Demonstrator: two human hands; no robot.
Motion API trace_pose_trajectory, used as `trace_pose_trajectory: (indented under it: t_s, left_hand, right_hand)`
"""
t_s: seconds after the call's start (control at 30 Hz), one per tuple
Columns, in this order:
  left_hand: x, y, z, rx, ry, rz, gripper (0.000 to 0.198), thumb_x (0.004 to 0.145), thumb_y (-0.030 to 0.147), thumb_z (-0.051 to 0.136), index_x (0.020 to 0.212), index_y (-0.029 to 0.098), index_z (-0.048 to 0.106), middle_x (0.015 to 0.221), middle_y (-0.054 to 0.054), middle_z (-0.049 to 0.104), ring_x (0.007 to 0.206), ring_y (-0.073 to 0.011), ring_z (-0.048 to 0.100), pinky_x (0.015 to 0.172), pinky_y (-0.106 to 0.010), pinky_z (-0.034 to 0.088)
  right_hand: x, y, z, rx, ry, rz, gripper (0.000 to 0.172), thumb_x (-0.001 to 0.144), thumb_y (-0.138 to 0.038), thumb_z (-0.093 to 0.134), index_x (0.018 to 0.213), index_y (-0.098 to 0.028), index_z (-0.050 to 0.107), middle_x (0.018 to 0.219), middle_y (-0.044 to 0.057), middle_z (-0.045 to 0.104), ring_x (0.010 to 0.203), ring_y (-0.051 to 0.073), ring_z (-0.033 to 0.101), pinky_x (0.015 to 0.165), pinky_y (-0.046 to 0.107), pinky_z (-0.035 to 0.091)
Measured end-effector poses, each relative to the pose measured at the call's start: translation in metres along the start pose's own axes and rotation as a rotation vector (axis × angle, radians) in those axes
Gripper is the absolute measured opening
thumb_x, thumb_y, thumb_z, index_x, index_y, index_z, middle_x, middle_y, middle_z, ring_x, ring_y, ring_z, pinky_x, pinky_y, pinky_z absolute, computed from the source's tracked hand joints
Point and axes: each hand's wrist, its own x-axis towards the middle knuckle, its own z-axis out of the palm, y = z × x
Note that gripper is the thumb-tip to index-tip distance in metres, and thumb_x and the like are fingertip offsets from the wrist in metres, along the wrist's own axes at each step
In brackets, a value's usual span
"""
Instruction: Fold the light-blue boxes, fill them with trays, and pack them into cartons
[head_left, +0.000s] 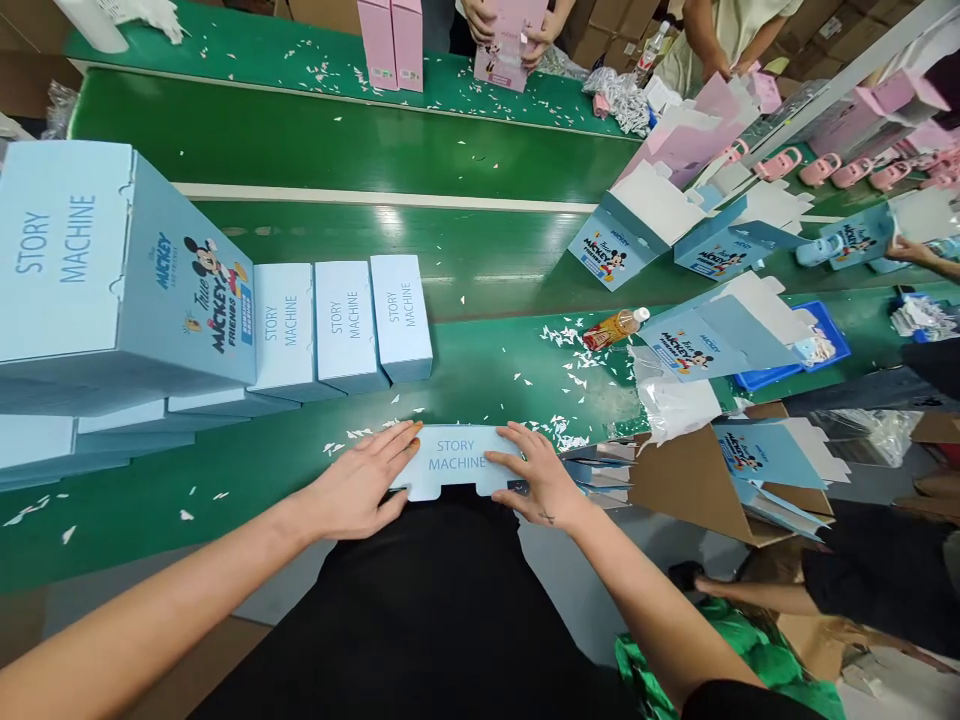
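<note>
- at the near edge of the green counter, right in front of the person's black top, lies a light blue panel marked "story machine", its tabbed edge toward the body; it seems to be the end of a carton, though what lies under it is hidden.
- the left hand rests on its left end, fingers close together and thumb set apart; the right hand is on its right end, fingers spread. whether either hand pinches the card from below, i cannot tell.
- it should be light, by the look of it thin card: stiff along its length, ready to bend at creases and at the small tabs.
- its smooth printed face may slide a little under dry fingers, and corners or tabs could crumple if pressed hard.
- best hold, i'd judge: both short ends, fingers flat and thumbs at the near corners, keeping clear of the notch in the middle.
- to the left, closed light blue boxes stand in a row beside a larger printed box; white paper scraps lie just beyond the right hand.
</note>
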Motion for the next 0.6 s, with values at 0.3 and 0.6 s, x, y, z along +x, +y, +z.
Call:
trace_pose_trajectory:
  t_s: [0.3,0.6]
  left_hand:
    - [0.005,0.001,0.031,0.146,0.137,-0.016,0.054,0.097,0.048,0.044,0.143,0.019,0.046,0.153,-0.015,0.043,0.144,-0.0325,0.035,0.116,-0.051,0.034]
    - [0.008,0.0,0.015,0.236,0.081,0.019,0.048,0.1,0.044,0.04,0.143,0.023,0.047,0.15,-0.014,0.047,0.139,-0.0306,0.043,0.106,-0.047,0.044]
  right_hand:
    - [0.002,-0.025,0.014,-0.15,0.315,-0.136,0.025,0.097,-0.024,0.055,0.117,-0.032,0.066,0.119,0.001,0.071,0.117,0.025,0.057,0.11,0.055,0.025]
    - [0.056,-0.086,0.044,-0.183,0.283,-0.184,0.017,0.099,-0.027,0.055,0.11,-0.026,0.068,0.107,0.003,0.073,0.091,0.017,0.057,0.089,0.041,0.031]
